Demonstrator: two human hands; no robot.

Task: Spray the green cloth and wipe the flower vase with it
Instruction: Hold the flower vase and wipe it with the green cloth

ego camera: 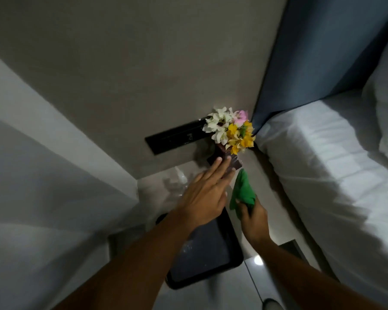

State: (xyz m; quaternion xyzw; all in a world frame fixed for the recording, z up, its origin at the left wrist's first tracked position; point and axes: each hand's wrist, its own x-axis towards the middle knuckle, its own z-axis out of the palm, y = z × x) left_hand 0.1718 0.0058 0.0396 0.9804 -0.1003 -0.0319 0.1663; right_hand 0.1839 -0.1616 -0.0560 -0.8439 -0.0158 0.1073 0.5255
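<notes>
A dark brown flower vase (235,162) stands at the back of a bedside table, against the wall, holding white, yellow and pink flowers (230,129). My left hand (205,193) reaches toward it with fingers straight and spread, the fingertips over the vase's lower part; whether they touch it is unclear. My right hand (253,217) holds a bunched green cloth (242,191) just in front of and below the vase. The cloth's tip points at the vase base. No spray bottle is visible.
A black tray (211,260) lies on the pale bedside table (152,193) beneath my left forearm. A black switch panel (173,138) sits on the wall behind the vase. A white bed (323,164) and a blue headboard (311,52) fill the right side.
</notes>
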